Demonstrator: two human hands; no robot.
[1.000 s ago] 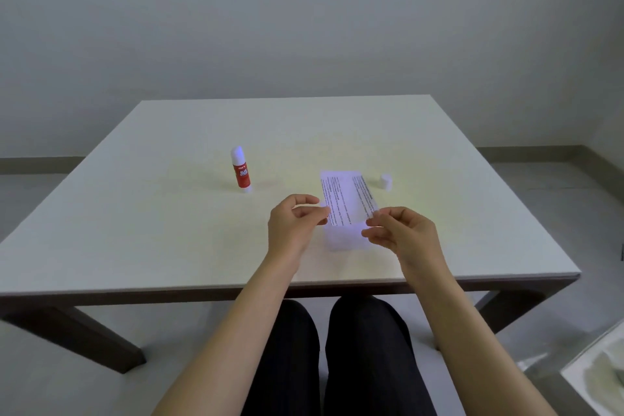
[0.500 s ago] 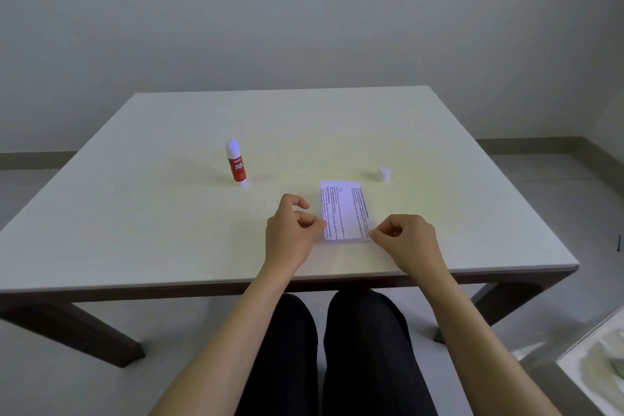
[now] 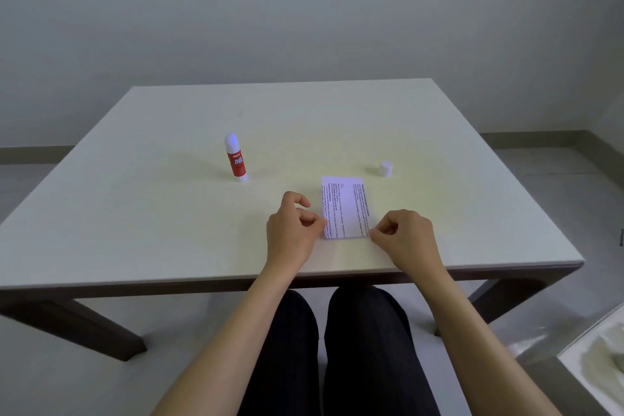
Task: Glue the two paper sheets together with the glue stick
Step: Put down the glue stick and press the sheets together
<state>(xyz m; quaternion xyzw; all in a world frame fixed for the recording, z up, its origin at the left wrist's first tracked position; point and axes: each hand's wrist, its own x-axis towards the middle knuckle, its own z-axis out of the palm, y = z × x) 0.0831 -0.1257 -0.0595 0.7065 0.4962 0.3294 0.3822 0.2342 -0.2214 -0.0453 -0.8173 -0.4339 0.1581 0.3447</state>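
A printed paper sheet (image 3: 346, 208) lies flat on the white table (image 3: 162, 230), near its front edge. Only one sheet outline shows; I cannot tell if a second sheet lies hidden under it. My left hand (image 3: 292, 230) is curled, thumb and forefinger pinched at the sheet's left edge near the lower corner. My right hand (image 3: 405, 235) is curled the same way at the lower right corner. The red and white glue stick (image 3: 235, 159) stands upright to the far left of the paper, apart from both hands. Its small white cap (image 3: 385, 168) stands just beyond the sheet's far right corner.
My legs in dark trousers (image 3: 337, 348) are under the table's front edge. A pale object (image 3: 597, 361) juts in at the lower right corner, beside the table leg. A plain wall stands behind the table.
The printed sheet, held tilted up above a white sheet one second ago, now lies flat on top of it. Both hands came down with it and have stayed at its near corners.
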